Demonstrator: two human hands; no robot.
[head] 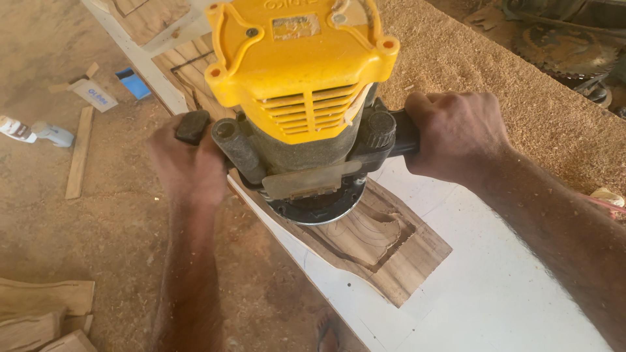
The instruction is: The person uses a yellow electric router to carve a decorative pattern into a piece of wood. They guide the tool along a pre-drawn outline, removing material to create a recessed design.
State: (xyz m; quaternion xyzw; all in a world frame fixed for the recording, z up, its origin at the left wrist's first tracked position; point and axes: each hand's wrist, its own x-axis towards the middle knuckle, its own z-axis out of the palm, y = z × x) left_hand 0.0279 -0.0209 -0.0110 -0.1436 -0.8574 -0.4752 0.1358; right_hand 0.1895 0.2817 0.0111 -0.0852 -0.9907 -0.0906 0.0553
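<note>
Left hand (189, 163), right hand (456, 133) gripping router (303, 98)

both hands grip the black side handles of a yellow router (302, 98), the left hand (189, 166) on one side and the right hand (456, 133) on the other. its round base sits on a brown wood piece (391, 254) with a recessed cut, lying on a white board (508, 287). sawdust (489, 72) covers the surface beyond.
</note>
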